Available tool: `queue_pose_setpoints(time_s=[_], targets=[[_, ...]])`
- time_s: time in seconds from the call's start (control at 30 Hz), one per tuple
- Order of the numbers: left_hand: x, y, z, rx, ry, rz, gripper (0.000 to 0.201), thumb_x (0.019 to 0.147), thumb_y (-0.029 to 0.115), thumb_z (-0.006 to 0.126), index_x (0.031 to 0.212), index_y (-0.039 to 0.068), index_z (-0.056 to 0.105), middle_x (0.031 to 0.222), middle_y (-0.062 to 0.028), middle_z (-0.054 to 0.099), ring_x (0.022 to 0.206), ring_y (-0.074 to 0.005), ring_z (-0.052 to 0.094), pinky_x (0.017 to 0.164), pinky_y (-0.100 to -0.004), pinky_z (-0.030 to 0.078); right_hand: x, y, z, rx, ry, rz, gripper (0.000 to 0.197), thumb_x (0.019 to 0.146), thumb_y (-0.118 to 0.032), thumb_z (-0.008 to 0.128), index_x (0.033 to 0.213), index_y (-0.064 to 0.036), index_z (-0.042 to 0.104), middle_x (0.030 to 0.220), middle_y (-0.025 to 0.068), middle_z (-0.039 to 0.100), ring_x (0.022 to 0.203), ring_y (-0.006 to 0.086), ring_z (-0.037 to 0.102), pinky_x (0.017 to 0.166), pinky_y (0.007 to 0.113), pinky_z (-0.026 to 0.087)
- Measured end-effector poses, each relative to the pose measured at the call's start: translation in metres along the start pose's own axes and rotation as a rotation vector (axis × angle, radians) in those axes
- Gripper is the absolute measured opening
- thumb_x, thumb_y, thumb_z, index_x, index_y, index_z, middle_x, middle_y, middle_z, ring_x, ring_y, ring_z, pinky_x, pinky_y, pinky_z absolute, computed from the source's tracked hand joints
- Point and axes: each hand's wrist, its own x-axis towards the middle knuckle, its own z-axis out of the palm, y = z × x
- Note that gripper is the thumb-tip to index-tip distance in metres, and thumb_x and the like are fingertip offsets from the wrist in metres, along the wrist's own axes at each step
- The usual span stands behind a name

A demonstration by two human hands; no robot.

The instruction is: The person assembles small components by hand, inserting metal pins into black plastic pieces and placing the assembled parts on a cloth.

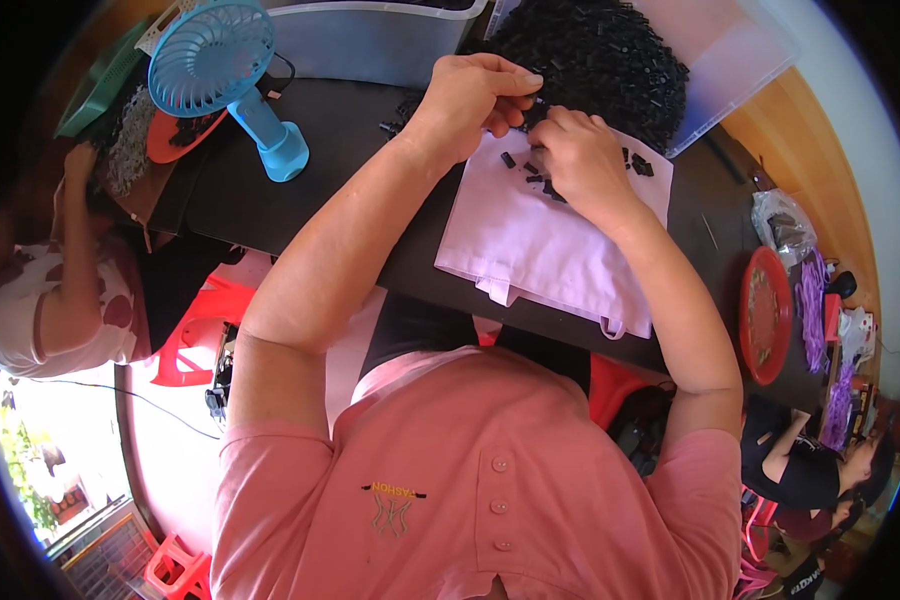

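Note:
My left hand [475, 98] is closed in a pinch, thumb against fingers, over the far edge of a pale pink cloth bag [540, 240]. Whatever lies in that pinch is too small to make out. Close by on the right, my right hand [585, 160] has its fingers curled down and drawn together; their tips are partly hidden, and so is anything in them. Several small black cylindrical parts [508, 160] lie scattered on the bag around the right hand. Beyond both hands, a big heap of similar black parts [600, 60] spills from a clear plastic bin [735, 75].
A blue desk fan [282, 150] stands on the dark table [370, 110] at the left. Behind it is a grey bin [370, 45]. A red round tray [765, 315] and purple cords [812, 310] are at the right. Other people sit on both sides.

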Motion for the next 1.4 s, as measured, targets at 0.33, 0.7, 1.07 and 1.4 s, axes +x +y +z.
queue_pose_setpoints(time_s=[0.33, 0.7, 1.07, 1.4], targets=[[-0.010, -0.010, 0.022, 0.068, -0.201, -0.082, 0.015, 0.089, 0.007, 0.066, 0.098, -0.005, 0.066, 0.080, -0.0098, 0.064, 0.063, -0.0152, 0.060, 0.047, -0.0254, 0.044, -0.013, 0.006, -0.045, 1.264, 0.279, 0.764, 0.012, 0.086, -0.005, 0.067, 0.097, -0.0021, 0.070, 0.086, 0.0015, 0.068, 0.078, 0.0103, 0.062, 0.073, 0.023, 0.045], [-0.019, -0.010, 0.034, -0.019, -0.217, -0.123, 0.011, 0.085, 0.002, 0.068, 0.092, -0.005, 0.064, 0.080, -0.0115, 0.065, 0.060, -0.0158, 0.059, 0.046, -0.0273, 0.044, -0.017, -0.003, -0.037, 1.426, 0.365, 0.794, 0.014, 0.085, -0.006, 0.068, 0.098, -0.0024, 0.071, 0.084, 0.0030, 0.069, 0.079, 0.0112, 0.063, 0.074, 0.025, 0.047], [-0.020, -0.012, 0.035, -0.010, -0.201, -0.109, 0.013, 0.086, 0.002, 0.066, 0.095, -0.007, 0.063, 0.084, -0.0143, 0.067, 0.060, -0.0162, 0.059, 0.048, -0.0276, 0.044, -0.020, -0.007, -0.031, 1.365, 0.397, 0.814, 0.012, 0.085, -0.009, 0.068, 0.096, -0.0036, 0.070, 0.084, 0.0014, 0.067, 0.077, 0.0090, 0.059, 0.070, 0.023, 0.044], [-0.021, -0.012, 0.036, -0.011, -0.204, -0.088, 0.013, 0.086, 0.003, 0.067, 0.094, -0.006, 0.064, 0.082, -0.0132, 0.067, 0.058, -0.0150, 0.058, 0.047, -0.0269, 0.044, -0.019, -0.012, -0.030, 1.475, 0.422, 0.843, 0.012, 0.086, -0.010, 0.069, 0.095, -0.0038, 0.070, 0.083, 0.0011, 0.067, 0.077, 0.0088, 0.059, 0.068, 0.022, 0.043]])
